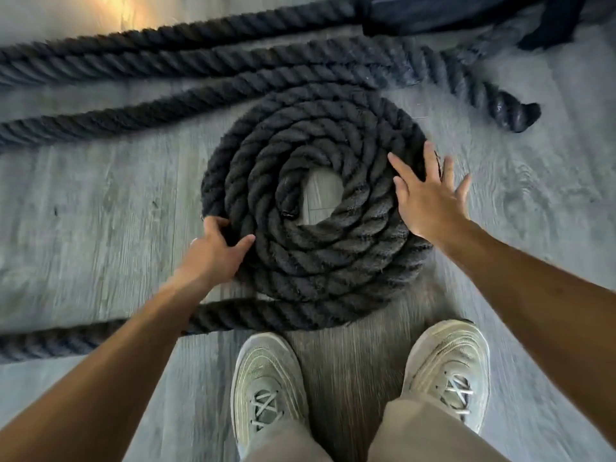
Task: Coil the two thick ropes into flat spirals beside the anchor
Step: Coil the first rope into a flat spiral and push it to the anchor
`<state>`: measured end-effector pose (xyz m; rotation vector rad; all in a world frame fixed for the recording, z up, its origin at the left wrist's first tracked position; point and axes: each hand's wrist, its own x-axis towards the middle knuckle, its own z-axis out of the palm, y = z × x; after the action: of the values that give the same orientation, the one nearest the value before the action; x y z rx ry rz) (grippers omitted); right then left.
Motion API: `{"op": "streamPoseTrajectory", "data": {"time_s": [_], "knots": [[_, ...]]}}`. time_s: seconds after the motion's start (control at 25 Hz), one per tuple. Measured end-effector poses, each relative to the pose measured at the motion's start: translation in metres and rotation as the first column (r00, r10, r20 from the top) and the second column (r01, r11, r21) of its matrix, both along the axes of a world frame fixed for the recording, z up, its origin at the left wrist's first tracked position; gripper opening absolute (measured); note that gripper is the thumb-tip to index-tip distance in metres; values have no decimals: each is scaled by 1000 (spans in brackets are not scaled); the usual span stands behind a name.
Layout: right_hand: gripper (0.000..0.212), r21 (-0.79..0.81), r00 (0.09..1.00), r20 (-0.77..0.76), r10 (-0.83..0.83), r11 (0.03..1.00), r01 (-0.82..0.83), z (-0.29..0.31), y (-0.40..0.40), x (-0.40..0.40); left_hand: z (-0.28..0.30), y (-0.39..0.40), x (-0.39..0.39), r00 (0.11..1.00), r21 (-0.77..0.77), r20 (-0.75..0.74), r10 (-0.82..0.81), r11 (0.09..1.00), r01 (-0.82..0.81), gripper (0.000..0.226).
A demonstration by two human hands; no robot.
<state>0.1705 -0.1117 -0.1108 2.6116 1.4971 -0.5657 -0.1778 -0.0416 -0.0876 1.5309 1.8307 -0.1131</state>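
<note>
A flat spiral (313, 208) of thick rope lies on the floor (100, 195) ahead of the feet; its uncoiled tail (100, 331) runs leftward, nearer the left hand. The left hand (213, 251) grips the coil's outer turn, while the right hand (430, 195) hovers spread, grasping nothing, at the right rim.

Our coiled rope (313, 208) lies flat on the floor (100, 201) just ahead of our two shoes (360, 378). Our left hand (213, 251) grips the coil's left edge; our right hand (430, 198) is spread over its right edge. The coil's loose tail (83, 335) runs off left along its near side. Behind the coil, more rope lengths (186, 48) stretch leftward, with a rope end (513, 111) lying to the right.
</note>
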Motion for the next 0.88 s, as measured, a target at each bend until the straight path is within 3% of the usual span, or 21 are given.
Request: {"op": "streamPoseTrajectory", "data": {"time_s": [0.16,0.24,0.36,0.48,0.56,0.72,0.8,0.88], "knots": [[60,135,947,-204,-250,951,280,-3,-43,-62,8,39,14,998,123,-50,46,992,-40,60],[70,174,906,-292,-306,914,365,-5,-84,-107,7,69,15,1000,208,12,7,978,-9,51],[79,195,855,-400,-331,880,433,-13,-107,-131,7,89,14,999,203,28,-24,979,17,38],[77,203,876,-389,-286,901,384,-16,-98,-115,7,84,12,999,209,24,-26,978,20,36],[72,222,913,-344,-218,926,305,-16,-89,-87,7,67,7,994,166,101,43,984,-60,39],[61,107,997,-77,-14,994,23,-10,-38,-7,-5,8,-6,941,34,260,215,972,-232,39],[55,23,998,-53,-35,999,36,-5,-12,11,-10,-9,-10,923,-14,267,277,959,-283,44],[54,56,985,-124,-117,991,125,-3,-6,3,-7,-9,-8,944,-3,209,254,966,-260,50]]}}
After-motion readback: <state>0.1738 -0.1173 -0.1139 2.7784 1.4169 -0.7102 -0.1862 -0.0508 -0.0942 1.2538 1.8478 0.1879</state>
